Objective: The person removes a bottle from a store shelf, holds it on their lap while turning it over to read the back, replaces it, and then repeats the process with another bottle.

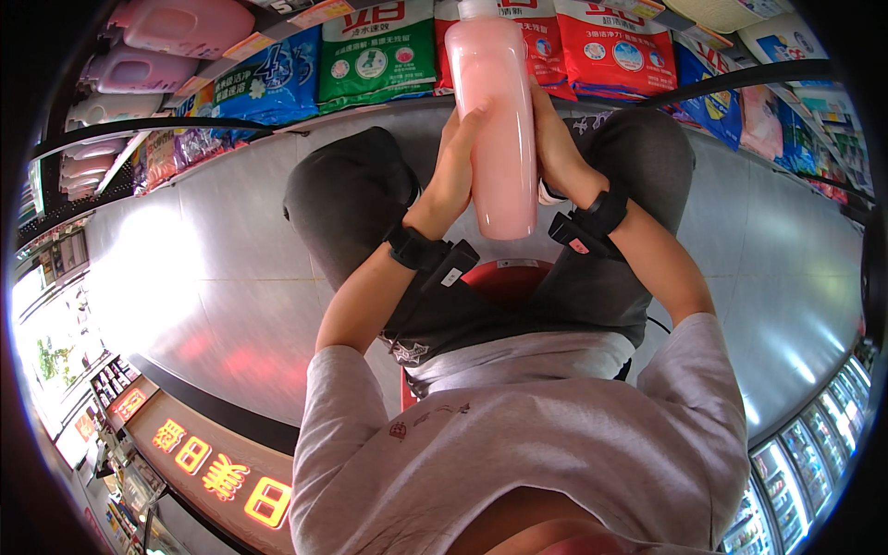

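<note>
Btwn both hands (504,153): pink bottle (495,129).

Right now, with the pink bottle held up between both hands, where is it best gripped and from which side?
Grip the pink bottle around its straight middle, palms closing from either side. It is tall, smooth and even in width, and the left hand and right hand already clasp it there.

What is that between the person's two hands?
A tall pink bottle, gripped by the left hand and right hand on either side, in the head view.
</note>
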{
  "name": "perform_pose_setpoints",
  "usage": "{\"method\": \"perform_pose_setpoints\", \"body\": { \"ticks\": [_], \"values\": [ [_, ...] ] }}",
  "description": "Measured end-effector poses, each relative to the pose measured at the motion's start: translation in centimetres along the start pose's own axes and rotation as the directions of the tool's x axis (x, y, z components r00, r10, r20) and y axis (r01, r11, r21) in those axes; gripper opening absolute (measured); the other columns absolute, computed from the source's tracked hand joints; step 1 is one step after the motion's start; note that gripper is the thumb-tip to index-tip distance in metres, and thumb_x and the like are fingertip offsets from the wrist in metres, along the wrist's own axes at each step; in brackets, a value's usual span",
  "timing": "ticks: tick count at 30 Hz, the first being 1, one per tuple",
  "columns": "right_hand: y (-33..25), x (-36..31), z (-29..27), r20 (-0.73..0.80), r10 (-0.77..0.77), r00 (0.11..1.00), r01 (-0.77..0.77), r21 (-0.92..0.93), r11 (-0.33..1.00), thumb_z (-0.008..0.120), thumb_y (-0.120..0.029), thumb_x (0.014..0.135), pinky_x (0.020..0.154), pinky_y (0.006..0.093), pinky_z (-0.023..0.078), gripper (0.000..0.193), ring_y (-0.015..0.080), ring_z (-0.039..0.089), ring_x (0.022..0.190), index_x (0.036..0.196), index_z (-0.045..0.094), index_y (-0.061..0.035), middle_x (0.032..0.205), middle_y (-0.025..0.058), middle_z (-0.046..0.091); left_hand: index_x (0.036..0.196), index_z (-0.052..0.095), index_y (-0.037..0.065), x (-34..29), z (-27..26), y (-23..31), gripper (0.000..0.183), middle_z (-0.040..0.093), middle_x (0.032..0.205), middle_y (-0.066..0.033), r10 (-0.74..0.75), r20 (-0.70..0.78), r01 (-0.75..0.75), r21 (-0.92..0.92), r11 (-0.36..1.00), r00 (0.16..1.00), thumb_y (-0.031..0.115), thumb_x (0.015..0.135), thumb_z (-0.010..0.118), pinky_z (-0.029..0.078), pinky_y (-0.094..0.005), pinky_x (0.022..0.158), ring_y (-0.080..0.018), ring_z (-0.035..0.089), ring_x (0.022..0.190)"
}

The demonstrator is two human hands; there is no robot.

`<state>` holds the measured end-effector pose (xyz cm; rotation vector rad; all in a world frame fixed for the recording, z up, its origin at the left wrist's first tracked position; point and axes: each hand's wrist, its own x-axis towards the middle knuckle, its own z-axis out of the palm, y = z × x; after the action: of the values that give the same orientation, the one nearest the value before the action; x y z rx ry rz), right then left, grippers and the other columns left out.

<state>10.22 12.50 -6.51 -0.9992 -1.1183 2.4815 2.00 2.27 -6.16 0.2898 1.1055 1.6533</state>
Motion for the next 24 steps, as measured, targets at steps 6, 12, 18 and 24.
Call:
{"method": "perform_pose_setpoints", "body": {
  "ticks": [6,12,18,24],
  "values": [
    [-0.1,0.0,-0.1,-0.039,-0.03,0.999,0.032,0.054,0.998,0.031,-0.046,0.095,0.08,0.0264,0.045,0.046,0.0129,0.055,0.09,0.112,0.053,-0.0081,0.101,0.0047,0.058,0.124,0.042,-0.001,0.3,0.3,-0.2,0.056,0.055,0.112,-0.0134,0.059,0.038,-0.062,0.071,0.996,0.998,0.045,0.091,0.043,0.046,-0.0326,0.085,-0.0206,0.056,0.099],
    [-0.5,-0.3,0.1,-0.014,0.006,1.0,-0.004,0.111,0.994,0.031,-0.046,0.095,0.079,0.0271,0.046,0.047,0.013,0.056,0.089,0.112,0.053,-0.008,0.1,0.0051,0.058,0.127,0.036,-0.002,0.3,0.7,-0.1,0.058,0.05,0.116,-0.0133,-0.005,0.028,0.006,-0.007,1.0,1.0,0.042,0.09,0.045,0.042,-0.0307,0.088,-0.0193,0.051,0.103],
    [-0.5,-0.6,-0.2,0.011,0.016,1.0,-0.018,0.119,0.993,0.033,-0.045,0.095,0.081,0.0273,0.045,0.046,0.0124,0.056,0.09,0.112,0.053,-0.008,0.101,0.0047,0.059,0.125,0.039,-0.004,0.5,0.0,-0.4,0.06,0.051,0.115,-0.0153,0.038,0.006,-0.038,0.205,0.978,0.999,0.047,0.092,0.039,0.043,-0.0304,0.086,-0.019,0.052,0.102],
    [0.3,-0.5,-0.7,0.095,-0.028,0.995,0.021,0.072,0.997,0.039,-0.045,0.093,0.085,0.0263,0.043,0.045,0.011,0.055,0.093,0.116,0.051,-0.0073,0.103,0.0035,0.058,0.117,0.046,-0.009,0.8,-1.6,-1.1,0.068,0.057,0.105,-0.0173,0.111,-0.167,-0.033,0.413,0.91,0.98,0.052,0.093,0.029,0.047,-0.0279,0.08,-0.019,0.058,0.09]
  ]
}}
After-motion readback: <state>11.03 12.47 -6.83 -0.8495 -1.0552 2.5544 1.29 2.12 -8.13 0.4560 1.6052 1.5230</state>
